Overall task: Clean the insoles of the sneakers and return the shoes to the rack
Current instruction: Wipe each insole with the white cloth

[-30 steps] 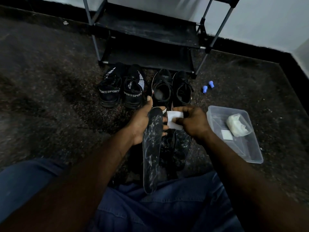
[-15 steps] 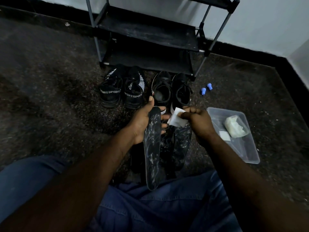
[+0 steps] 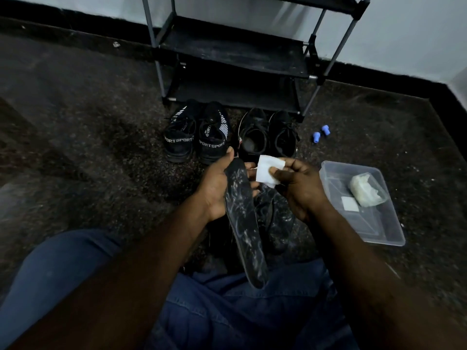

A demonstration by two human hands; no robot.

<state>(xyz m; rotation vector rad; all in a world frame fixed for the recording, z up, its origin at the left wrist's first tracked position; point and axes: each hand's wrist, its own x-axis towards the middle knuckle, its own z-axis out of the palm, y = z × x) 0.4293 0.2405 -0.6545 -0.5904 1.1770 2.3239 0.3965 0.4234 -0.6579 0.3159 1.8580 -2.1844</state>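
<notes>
My left hand (image 3: pixel 214 188) grips the upper end of a black insole (image 3: pixel 243 218) streaked with white marks; it hangs down toward my lap. My right hand (image 3: pixel 298 188) pinches a small white wipe (image 3: pixel 266 169) just right of the insole's top, slightly apart from it. More dark insoles (image 3: pixel 275 210) lie on the floor beneath my hands. Two pairs of black sneakers stand ahead: one marked SPORT (image 3: pixel 197 137), one plain (image 3: pixel 269 135). Behind them stands the black shoe rack (image 3: pixel 235 59).
A clear plastic box (image 3: pixel 379 233) on the floor at the right holds a crumpled white bag and a white square. Two small blue caps (image 3: pixel 321 132) lie near the rack's right leg. My jeans-clad legs fill the foreground. Dark speckled floor surrounds everything.
My right hand has turned the wipe flatter and lifted it a little, opening it out beside the insole's top. The left hand still holds the insole in the same spot.
</notes>
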